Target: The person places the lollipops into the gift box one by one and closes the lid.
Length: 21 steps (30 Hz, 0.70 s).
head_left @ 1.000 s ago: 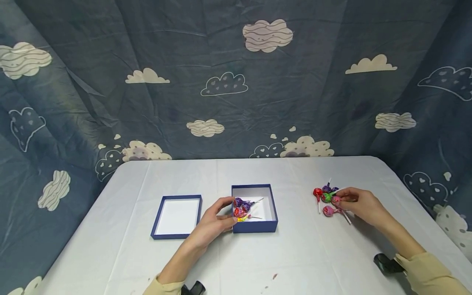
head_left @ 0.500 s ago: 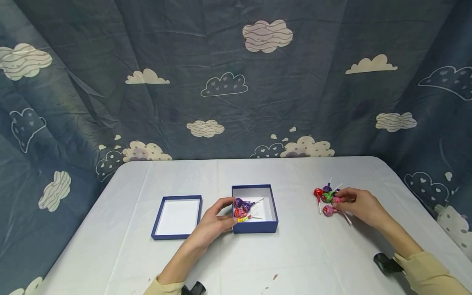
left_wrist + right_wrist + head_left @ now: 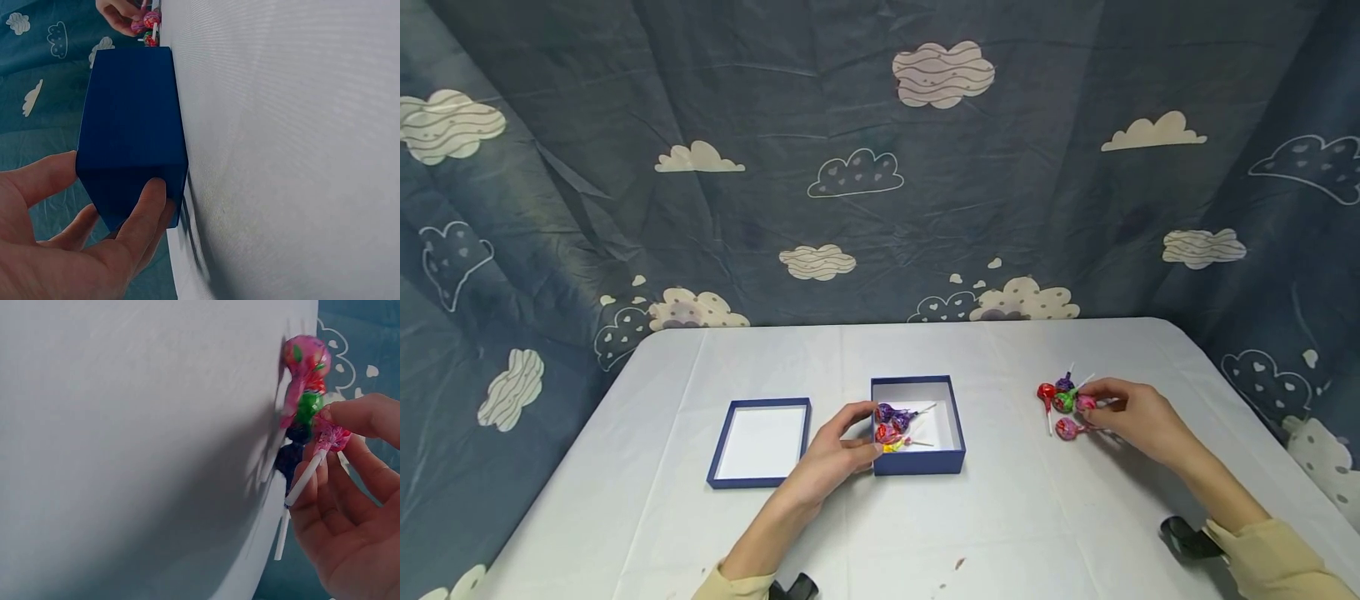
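My left hand (image 3: 831,458) holds the left side of an open blue box (image 3: 919,462), thumb near its front corner and fingers against its left wall. Inside, several wrapped lollipops (image 3: 895,421), purple, red-pink and yellow, lie toward the left. On the right, my right hand (image 3: 1138,421) pinches a pink lollipop (image 3: 331,437) by its wrapper, between thumb and finger, its white stick angling down across the fingers. Close by on the table are a red lollipop (image 3: 1047,392), a green lollipop (image 3: 1064,402), a purple lollipop (image 3: 1064,382) and another pink lollipop (image 3: 1067,429).
A blue-rimmed box lid (image 3: 760,482), white inside up, lies left of the box. White cloth covers the table (image 3: 1000,533). Behind it hangs a dark blue curtain (image 3: 760,225) with cloud prints. Small reddish scraps (image 3: 959,563) lie near the front.
My right hand has shifted slightly among the lollipops, and the stick of the pinched pink one no longer shows below the hand. The left hand and box stay still.
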Tool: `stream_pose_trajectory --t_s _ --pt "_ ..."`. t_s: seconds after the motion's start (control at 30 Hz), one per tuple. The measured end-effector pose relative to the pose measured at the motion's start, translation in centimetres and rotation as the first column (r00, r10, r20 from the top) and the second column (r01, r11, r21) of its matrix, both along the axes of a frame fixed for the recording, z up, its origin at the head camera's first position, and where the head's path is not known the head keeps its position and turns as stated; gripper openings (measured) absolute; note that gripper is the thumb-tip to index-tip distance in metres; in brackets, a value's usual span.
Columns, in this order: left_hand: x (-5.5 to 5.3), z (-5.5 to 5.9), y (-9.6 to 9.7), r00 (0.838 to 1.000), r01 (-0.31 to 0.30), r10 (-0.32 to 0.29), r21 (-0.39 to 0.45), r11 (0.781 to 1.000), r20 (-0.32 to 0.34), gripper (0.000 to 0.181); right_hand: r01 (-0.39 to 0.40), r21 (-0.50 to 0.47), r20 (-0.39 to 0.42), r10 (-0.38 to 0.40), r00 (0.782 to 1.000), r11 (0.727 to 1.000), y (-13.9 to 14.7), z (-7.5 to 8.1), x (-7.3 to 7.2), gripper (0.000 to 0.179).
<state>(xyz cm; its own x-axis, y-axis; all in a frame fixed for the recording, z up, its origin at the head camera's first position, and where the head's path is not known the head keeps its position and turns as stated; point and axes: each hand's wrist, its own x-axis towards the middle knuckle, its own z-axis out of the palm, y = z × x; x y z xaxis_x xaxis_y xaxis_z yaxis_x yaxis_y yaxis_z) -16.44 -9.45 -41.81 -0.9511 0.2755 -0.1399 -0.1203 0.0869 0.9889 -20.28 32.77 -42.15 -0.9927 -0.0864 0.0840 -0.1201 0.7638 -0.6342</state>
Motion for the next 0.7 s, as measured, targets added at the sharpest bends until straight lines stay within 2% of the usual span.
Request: stream_pose_trajectory --t_s 0.4,0.7 --pt "0.0 0.0 0.0 1.000 -0.004 0.003 -0.015 1.000 -0.004 0.059 -0.010 -0.060 -0.049 0.007 0.999 0.998 -1.2 1.3 0.8 0.037" --pt "0.0 -0.1 0.0 1.000 -0.005 0.005 0.004 1.000 -0.001 0.060 -0.009 -0.103 -0.062 0.003 0.998 0.995 -2.1 1.6 1.1 0.036"
